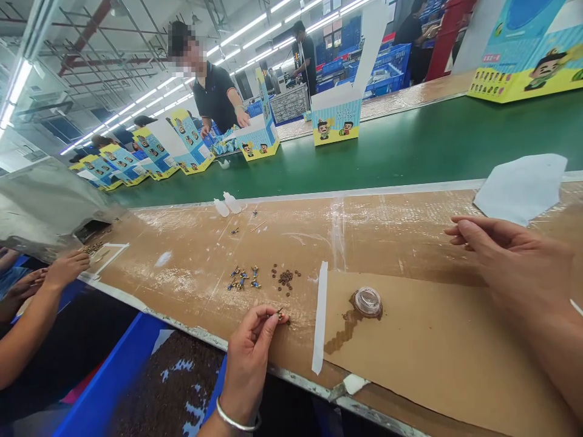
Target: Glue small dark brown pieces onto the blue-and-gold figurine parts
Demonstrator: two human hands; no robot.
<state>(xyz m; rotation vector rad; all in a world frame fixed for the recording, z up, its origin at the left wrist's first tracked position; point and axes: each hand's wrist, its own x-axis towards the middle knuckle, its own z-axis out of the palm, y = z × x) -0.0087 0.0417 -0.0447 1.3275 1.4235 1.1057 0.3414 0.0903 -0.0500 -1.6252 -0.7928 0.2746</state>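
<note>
My left hand, with a metal bangle on the wrist, pinches a tiny gold-coloured part between thumb and fingertips at the near edge of a cardboard-covered workbench. Just beyond it lies a small heap of brown beads, and several small blue-and-gold parts lie to their left. My right hand hovers at the right with its fingers apart, holding nothing, above a clear plastic cup ringed with brown residue.
A co-worker's hands rest at the bench's left end. A blue bin of brown pieces sits below the near edge. White bottles stand beyond the parts. A green conveyor belt carrying printed display boxes runs behind.
</note>
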